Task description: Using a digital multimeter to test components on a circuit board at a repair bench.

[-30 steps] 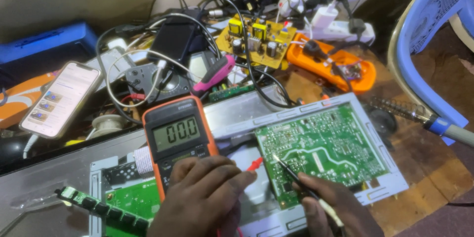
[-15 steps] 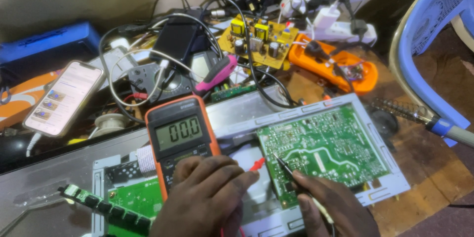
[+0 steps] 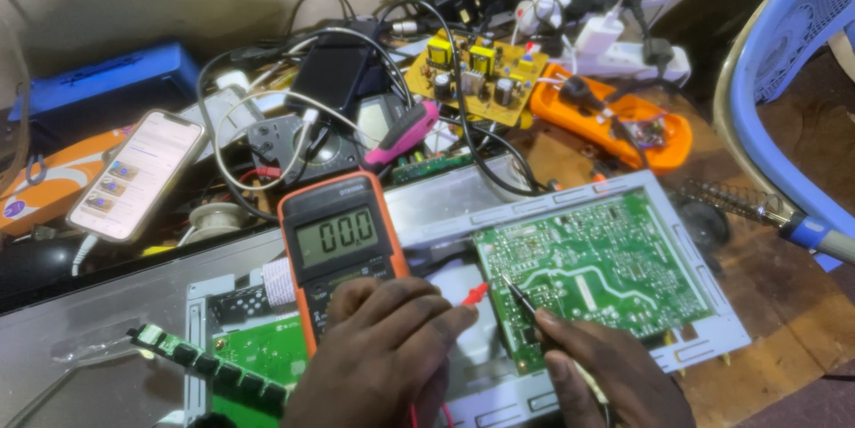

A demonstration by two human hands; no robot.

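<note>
Orange casing framed the multimeter [image 3: 341, 245], which lay just left of the frame's centre with its grey display facing up. Its lower half was covered by the left hand [image 3: 383, 357], whose fingers were curled down over the dial area, and a red probe [image 3: 475, 294] was seen jutting out from beyond the fingertips toward the right; whether it was pinched by that hand could not be told. At the lower right of centre, the right hand [image 3: 614, 375] was closed in a pinch around a black probe [image 3: 521, 299], held like a pen, and the thin tip was pointed up and to the left, touching the left edge of the large green circuit board [image 3: 597, 268]. That board was seated in a pale metal frame [image 3: 712, 303] on the right half of the picture, so the probed spot lay just above and left of the right hand's fingertips, with the red probe's tip just beside it. A smaller green board [image 3: 258, 352] was seen at the lower left, partly crossed by a dark strip of components [image 3: 209, 361]. A lit phone [image 3: 138, 174] lay at the left, a yellow board [image 3: 481, 76] at the upper centre, and a second orange meter [image 3: 623, 116] at the upper right.
</note>
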